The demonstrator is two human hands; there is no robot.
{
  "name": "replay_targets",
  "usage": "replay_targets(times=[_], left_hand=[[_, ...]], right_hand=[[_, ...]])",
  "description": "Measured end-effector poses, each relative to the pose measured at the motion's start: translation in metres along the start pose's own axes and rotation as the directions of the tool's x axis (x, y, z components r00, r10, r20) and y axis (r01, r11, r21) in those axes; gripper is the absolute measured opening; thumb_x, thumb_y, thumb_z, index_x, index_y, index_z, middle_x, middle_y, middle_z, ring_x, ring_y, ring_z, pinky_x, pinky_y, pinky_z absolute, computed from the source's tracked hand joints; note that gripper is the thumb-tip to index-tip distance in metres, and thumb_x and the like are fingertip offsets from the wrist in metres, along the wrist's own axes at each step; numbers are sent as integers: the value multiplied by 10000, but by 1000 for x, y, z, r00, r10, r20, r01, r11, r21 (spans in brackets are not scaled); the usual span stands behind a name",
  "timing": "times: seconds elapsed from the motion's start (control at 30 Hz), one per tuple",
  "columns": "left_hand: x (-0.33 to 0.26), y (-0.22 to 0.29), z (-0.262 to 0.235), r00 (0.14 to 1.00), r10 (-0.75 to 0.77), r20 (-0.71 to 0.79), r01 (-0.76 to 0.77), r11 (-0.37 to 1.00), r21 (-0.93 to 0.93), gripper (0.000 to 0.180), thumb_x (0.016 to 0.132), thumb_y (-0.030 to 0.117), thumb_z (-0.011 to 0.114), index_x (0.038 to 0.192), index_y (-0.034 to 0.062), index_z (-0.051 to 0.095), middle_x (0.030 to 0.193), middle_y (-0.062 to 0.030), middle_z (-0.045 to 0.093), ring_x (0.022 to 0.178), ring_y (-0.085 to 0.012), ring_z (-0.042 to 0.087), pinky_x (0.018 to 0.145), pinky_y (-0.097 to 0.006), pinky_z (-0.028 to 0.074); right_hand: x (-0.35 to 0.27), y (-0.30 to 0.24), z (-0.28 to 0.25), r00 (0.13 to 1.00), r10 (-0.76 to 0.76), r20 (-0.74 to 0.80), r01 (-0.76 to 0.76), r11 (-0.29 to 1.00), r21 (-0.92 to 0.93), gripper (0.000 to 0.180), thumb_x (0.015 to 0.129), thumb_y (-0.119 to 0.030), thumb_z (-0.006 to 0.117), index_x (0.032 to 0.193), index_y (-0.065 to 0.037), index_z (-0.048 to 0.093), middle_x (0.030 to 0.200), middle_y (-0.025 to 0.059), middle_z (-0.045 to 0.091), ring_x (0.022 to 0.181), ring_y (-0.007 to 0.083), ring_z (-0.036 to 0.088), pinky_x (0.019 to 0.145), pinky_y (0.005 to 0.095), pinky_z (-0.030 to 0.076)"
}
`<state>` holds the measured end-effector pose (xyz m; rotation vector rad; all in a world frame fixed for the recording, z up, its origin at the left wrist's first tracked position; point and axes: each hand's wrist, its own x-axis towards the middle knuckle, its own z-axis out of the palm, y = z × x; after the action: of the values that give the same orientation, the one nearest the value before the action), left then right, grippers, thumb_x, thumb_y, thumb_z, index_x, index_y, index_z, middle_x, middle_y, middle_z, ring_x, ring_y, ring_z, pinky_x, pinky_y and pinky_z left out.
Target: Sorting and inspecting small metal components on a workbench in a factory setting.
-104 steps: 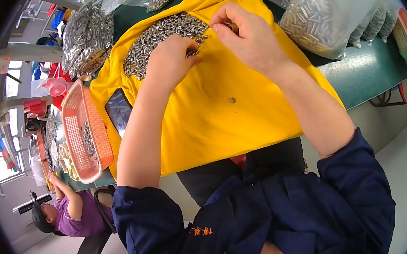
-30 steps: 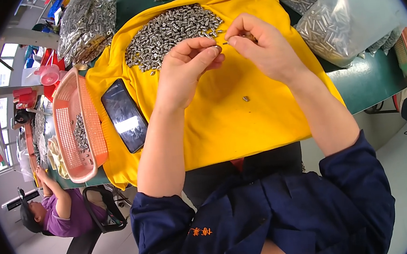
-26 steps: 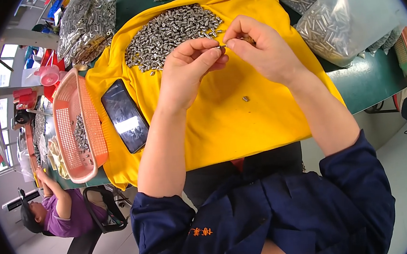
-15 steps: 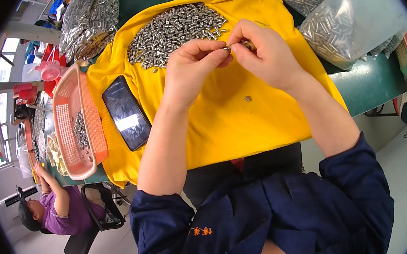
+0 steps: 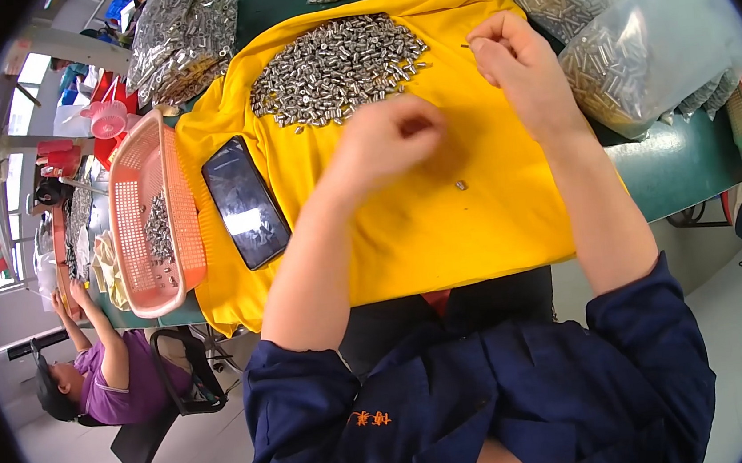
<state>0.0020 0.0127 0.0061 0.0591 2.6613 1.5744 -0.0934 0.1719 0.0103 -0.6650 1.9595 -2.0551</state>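
My left hand is smeared by motion over the yellow cloth, just below a pile of small metal cylinders; its fingers look curled, but what they hold, if anything, does not show. Farther right, my right hand hovers over the cloth with its fingers closed together; anything inside them is hidden. Close to its fingertips is a small dark sliver. A single metal cylinder lies apart from the pile, below and between my hands.
A black phone lies on the cloth's left side, beside a pink basket holding more metal parts. Clear bags of metal pieces crowd the right; another bag sits back left. A person in purple sits far left.
My hands have parted from where they met at the fingertips. The right one moved up and to the right; the left one moved slightly right and nearer to me.
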Motion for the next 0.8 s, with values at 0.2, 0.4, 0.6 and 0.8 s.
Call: replay_targets(times=[0.2, 0.4, 0.6, 0.8], left_hand=[[-2, 8, 15, 948, 156, 278, -187, 978, 89, 112, 709, 35, 578, 812, -9, 582, 773, -57, 601, 651, -113, 563, 609, -232, 454], [26, 16, -10, 991, 106, -79, -72, 935, 348, 171, 752, 145, 554, 874, 39, 609, 771, -68, 606, 696, -159, 574, 643, -247, 445], [76, 3, -19, 994, 111, 7, -76, 632, 771, 180, 727, 195, 541, 862, 114, 629, 750, -101, 601, 681, -242, 574, 614, -343, 454], [97, -7, -2, 995, 85, 45, -81, 490, 868, 125, 678, 186, 576, 760, 116, 639, 749, -100, 609, 719, -273, 584, 627, -374, 465]], right_hand=[[-3, -3, 5, 993, -115, 12, 116, 988, -97, 108, 793, -108, 484, 824, -6, 498, 683, -8, 491, 604, 37, 425, 534, 180, 359], [1, -1, -4, 993, -116, -13, 114, 991, -72, 99, 790, -101, 488, 818, -7, 499, 652, -17, 478, 586, 38, 418, 524, 184, 355], [11, 11, 9, 956, -285, -65, 269, 945, -187, 90, 783, -104, 503, 817, -21, 516, 654, 1, 497, 592, 64, 444, 538, 198, 370], [1, 7, 4, 979, -204, -16, 200, 969, -146, 68, 806, -81, 494, 824, -19, 513, 691, -30, 468, 600, 44, 401, 543, 177, 344]])
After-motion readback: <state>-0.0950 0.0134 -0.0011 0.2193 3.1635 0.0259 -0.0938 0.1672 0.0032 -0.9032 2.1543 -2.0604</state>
